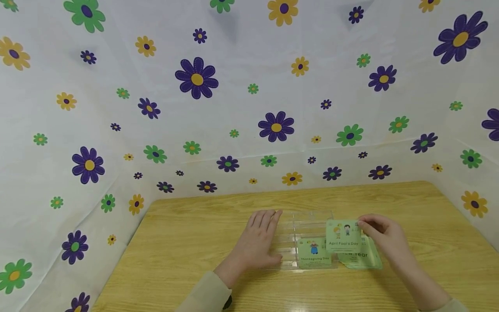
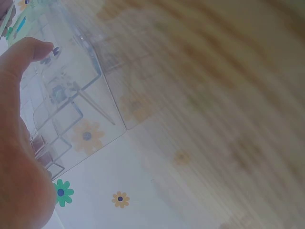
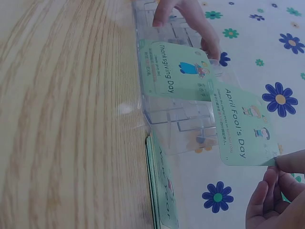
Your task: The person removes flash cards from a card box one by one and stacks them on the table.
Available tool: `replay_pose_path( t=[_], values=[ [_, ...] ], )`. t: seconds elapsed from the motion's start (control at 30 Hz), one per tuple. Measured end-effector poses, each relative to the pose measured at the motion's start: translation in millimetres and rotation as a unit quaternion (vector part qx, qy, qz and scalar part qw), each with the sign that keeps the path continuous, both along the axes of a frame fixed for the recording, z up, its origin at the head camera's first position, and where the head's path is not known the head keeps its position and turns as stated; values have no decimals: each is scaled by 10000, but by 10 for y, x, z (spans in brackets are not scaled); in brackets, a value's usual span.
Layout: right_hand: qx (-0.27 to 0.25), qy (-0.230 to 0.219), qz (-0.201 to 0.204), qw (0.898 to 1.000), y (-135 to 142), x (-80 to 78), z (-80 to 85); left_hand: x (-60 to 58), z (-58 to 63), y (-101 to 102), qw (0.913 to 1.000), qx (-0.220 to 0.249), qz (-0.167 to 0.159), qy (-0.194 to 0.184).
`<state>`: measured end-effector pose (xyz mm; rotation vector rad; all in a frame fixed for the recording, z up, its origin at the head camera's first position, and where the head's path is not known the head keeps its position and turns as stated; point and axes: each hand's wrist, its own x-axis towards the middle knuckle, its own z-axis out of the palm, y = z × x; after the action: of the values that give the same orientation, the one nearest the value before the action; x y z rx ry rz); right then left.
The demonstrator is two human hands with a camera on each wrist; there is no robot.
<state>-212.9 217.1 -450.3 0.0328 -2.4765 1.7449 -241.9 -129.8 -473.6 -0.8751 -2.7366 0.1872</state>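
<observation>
My right hand (image 1: pixel 383 236) pinches the corner of a green "April Fool's Day" card (image 1: pixel 343 236) between thumb and fingers, raised above the table. Beneath it lies a stack of green cards with "New Year" (image 1: pixel 360 256) on top, partly covered by the held card. A clear plastic card rack (image 1: pixel 312 216) with stepped slots sits left of the stack. In its front slot stands a "Thanksgiving Day" card (image 1: pixel 315 255). My left hand (image 1: pixel 255 242) rests at the rack's left side, fingers extended and thumb near the front, also visible in the left wrist view.
A wood-grain table (image 1: pixel 187 251) carries the rack and the cards. White cloth walls printed with flowers (image 1: pixel 234 108) enclose the table at the back and on both sides.
</observation>
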Motion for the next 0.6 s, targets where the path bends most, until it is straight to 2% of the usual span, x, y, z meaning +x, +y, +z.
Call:
replay_pose_path(
  t=[0.33,0.6],
  values=[
    [45,-267,-32,9996,67,-41,-21,-5,18,-1,10000,60,-32,-9],
    [51,-178,-114,9998,111,-33,-42,-7,13,1,9999,83,-40,-51]
  ],
)
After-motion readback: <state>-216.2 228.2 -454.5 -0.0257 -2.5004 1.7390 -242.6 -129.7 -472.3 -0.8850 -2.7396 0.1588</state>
